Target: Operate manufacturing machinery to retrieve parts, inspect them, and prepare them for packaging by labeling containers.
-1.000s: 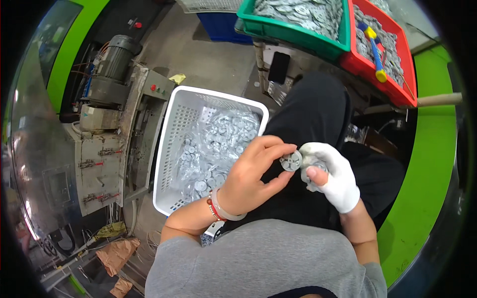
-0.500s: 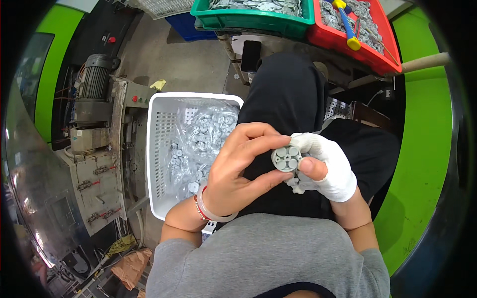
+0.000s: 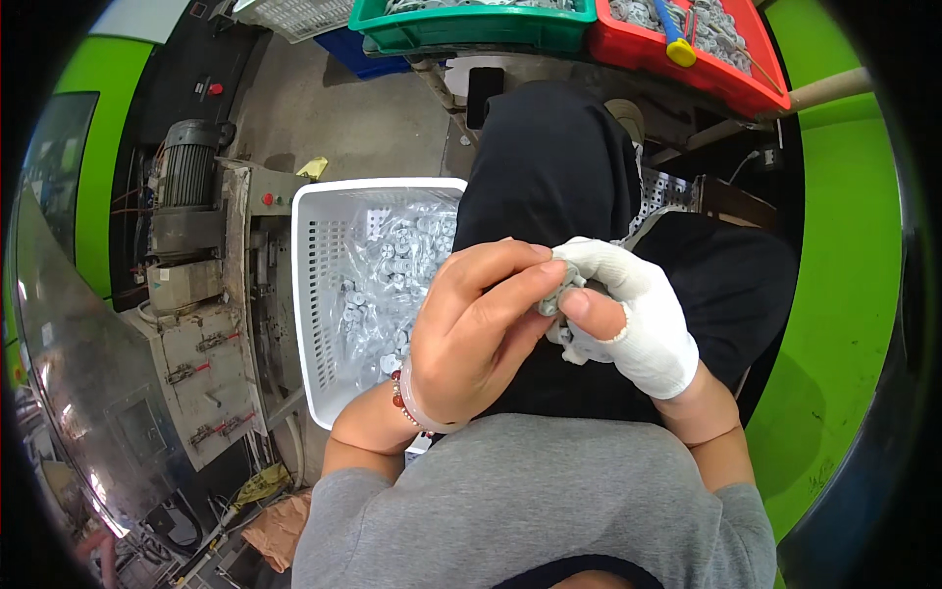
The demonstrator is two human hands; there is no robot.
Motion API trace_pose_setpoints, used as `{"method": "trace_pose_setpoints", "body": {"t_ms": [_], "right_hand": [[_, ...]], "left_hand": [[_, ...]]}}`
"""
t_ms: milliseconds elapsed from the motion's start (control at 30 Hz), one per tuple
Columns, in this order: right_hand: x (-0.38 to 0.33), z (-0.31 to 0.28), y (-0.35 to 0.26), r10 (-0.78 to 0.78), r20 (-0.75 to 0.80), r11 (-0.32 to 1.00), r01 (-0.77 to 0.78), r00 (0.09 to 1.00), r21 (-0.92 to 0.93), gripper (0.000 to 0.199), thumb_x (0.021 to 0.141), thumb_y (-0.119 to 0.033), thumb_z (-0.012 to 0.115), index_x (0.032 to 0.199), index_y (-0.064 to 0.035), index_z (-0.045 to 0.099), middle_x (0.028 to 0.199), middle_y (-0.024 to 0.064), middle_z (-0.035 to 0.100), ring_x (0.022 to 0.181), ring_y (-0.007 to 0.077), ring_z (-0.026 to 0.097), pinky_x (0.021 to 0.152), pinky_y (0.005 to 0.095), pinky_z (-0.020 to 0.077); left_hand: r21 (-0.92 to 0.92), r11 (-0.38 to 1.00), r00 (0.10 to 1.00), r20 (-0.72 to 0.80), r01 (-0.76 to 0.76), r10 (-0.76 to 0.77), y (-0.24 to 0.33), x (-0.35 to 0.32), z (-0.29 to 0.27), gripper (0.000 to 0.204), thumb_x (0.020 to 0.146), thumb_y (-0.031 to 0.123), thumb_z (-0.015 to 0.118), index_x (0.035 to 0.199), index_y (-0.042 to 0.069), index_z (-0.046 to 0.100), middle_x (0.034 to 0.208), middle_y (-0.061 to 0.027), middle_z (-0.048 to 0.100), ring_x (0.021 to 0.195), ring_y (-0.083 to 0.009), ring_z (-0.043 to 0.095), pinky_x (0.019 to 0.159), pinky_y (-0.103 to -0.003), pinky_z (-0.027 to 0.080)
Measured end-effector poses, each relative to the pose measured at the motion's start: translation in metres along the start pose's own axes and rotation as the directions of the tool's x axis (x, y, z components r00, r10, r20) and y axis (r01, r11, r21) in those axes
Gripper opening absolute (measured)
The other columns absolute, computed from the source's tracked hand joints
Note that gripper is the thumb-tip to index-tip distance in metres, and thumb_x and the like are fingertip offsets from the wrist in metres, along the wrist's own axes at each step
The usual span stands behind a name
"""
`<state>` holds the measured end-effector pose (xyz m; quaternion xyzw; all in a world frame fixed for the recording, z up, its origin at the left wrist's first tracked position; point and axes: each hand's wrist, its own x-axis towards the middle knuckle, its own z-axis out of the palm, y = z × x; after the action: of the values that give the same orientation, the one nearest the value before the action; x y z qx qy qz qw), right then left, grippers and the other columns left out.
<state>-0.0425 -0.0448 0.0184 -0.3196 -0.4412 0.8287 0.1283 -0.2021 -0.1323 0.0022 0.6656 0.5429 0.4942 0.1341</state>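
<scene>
Right over the lap, both hands meet on one small grey metal part (image 3: 551, 294). It looks round and flat, dull grey, mostly hidden by the fingers, so only a sliver of its rim and face shows between them. The bare left hand (image 3: 481, 329) curls over it from the left, its grip pinching the part with fingertips pressed against the near edge. The right hand (image 3: 633, 319), in a white cloth glove with the thumb tip bare, closes its grip on the same part from the other side, thumb on top.

Just left of the hands sits a white perforated plastic basket (image 3: 319, 294), lined with a clear plastic bag (image 3: 388, 285) holding many similar grey pieces heaped loosely. A red bead bracelet (image 3: 400, 398) circles the left wrist. Beyond the knees, a green bin (image 3: 471, 25) and a red bin (image 3: 726, 54) hold more grey parts, and a blue-and-yellow tool (image 3: 672, 29) lies in the red one. At far left stands a grey electric motor (image 3: 186, 187) on a worn metal machine frame.
</scene>
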Motion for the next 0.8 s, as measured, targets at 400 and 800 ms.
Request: {"method": "trace_pose_setpoints", "body": {"t_ms": [400, 800], "right_hand": [[0.0007, -0.0061, 0.0018, -0.045, 0.049, 0.997, 0.048, 0.998, -0.059, 0.035, 0.089, -0.028, 0.061, 0.112, -0.0013, 0.060, 0.092, 0.0026, 0.058, 0.069, 0.0059, 0.053, 0.057, 0.0203, 0.0468], [-0.0006, -0.0074, 0.0022, -0.046, 0.045, 0.998, 0.048, 0.998, -0.049, 0.035, 0.089, -0.027, 0.061, 0.113, -0.0016, 0.061, 0.094, 0.0025, 0.057, 0.071, 0.0066, 0.054, 0.057, 0.0206, 0.0470]], "left_hand": [[0.022, 1.000, 1.000, -0.001, -0.014, 0.014, -0.0015, -0.0010, 0.0043, 0.050, 0.067, -0.009, 0.072, 0.114, 0.002, 0.060, 0.108, -0.0136, 0.060, 0.097, -0.0267, 0.061, 0.089, -0.040, 0.049], [0.055, 0.998, 0.999, 0.032, -0.038, 0.036, -0.0028, -0.0011, 0.0032, 0.052, 0.066, -0.009, 0.072, 0.115, 0.003, 0.059, 0.109, -0.0130, 0.060, 0.098, -0.0265, 0.060, 0.091, -0.041, 0.049]]}}
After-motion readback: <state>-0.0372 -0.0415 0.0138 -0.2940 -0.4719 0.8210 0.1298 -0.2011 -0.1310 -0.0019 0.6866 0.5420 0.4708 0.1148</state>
